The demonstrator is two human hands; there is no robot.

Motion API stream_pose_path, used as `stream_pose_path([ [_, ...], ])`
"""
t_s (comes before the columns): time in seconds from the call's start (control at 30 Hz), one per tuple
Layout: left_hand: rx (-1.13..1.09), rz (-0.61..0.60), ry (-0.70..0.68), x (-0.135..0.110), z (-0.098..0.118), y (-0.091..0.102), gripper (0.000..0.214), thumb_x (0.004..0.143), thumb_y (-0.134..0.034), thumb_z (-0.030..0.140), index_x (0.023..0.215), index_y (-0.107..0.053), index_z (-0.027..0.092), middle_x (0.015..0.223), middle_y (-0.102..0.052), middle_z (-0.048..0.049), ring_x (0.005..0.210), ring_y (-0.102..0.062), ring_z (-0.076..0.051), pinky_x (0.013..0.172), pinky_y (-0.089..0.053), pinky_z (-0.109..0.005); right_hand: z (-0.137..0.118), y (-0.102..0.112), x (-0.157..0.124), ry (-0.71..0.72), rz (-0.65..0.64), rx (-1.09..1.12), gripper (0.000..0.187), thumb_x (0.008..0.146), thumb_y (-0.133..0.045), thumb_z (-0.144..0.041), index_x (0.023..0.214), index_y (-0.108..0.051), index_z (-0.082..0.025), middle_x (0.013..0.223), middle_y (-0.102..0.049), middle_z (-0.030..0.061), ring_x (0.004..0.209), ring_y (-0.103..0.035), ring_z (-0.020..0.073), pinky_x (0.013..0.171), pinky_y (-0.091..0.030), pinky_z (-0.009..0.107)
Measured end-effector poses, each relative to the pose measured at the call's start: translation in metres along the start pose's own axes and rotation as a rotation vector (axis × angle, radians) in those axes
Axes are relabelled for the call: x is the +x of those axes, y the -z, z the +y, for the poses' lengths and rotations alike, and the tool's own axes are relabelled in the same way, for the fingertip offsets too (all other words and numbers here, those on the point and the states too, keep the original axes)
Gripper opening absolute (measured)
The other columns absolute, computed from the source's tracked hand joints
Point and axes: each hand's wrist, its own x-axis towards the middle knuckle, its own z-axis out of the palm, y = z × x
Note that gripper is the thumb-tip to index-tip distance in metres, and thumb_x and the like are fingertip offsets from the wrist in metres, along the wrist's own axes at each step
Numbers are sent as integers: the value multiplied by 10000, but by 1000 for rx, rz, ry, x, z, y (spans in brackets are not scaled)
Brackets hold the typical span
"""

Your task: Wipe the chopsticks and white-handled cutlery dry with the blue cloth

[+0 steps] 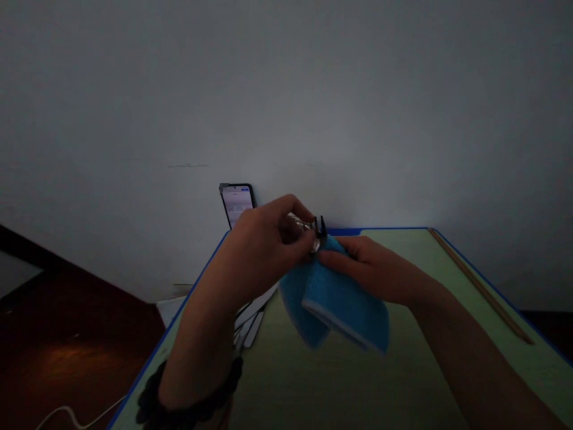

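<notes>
My left hand is closed, pinching a small shiny item with two black prongs between thumb and fingertips. The prongs point up; the rest of the item is partly hidden by my fingers and too dim to name. Against its lower right side lies a folded blue cloth with a pale edge. My right hand grips this cloth at its top, thumb in front, and the corners hang down over the table. Both hands meet above the table, toward its far edge. A dark ruffled band circles my left wrist.
Beyond my left hand, a phone leans upright by the wall. Several flat pale and dark strips lie partly under my left forearm. Thin wooden sticks run along the right side of the blue-edged table. A white cable trails at lower left.
</notes>
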Motion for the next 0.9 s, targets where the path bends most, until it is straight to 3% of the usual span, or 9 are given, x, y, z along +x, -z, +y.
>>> stream_pose_path([
  [0.1,9,-78,30,0,-3,-1,182,784,-534,328,878,-517,174,727,-653,-6,607,-619,-115,518,-459,-188,-2,3,-1,28,37,-121,303,868,-378,-432,827,-546,-184,740,-564,-13,611,-486,85,570,-376,210],
  [0.23,18,-350,10,0,-6,-2,190,839,-449,336,867,-535,169,613,-592,30,469,-548,-78,431,-409,-163,-2,5,-3,89,32,-296,239,866,-406,-390,911,-553,-208,847,-601,-3,702,-520,109,656,-377,241],
  [0.3,85,-412,-44,0,-7,-2,211,861,-407,307,838,-563,166,572,-565,38,454,-524,-70,438,-391,-164,-1,4,-4,84,11,-345,251,862,-408,-405,931,-551,-210,890,-607,9,753,-531,129,676,-375,255],
  [0.47,180,-433,-117,1,-10,0,241,874,-384,283,825,-589,167,561,-556,39,494,-514,-72,503,-380,-180,-1,9,-5,84,-76,-374,269,867,-395,-413,927,-548,-200,880,-605,19,752,-530,137,669,-373,259],
  [0.63,176,-469,-92,-1,-12,3,250,887,-361,308,853,-569,175,585,-549,38,487,-504,-72,474,-364,-176,-4,23,-12,76,-158,-389,301,864,-386,-436,902,-556,-189,861,-598,13,708,-529,125,656,-374,258],
  [0.9,142,-484,-112,0,-15,3,261,893,-344,341,924,-545,177,723,-561,16,587,-503,-90,518,-369,-195,-13,44,-30,-71,-251,-325,340,843,-398,-477,933,-562,-193,832,-602,2,695,-557,123,597,-399,234],
])
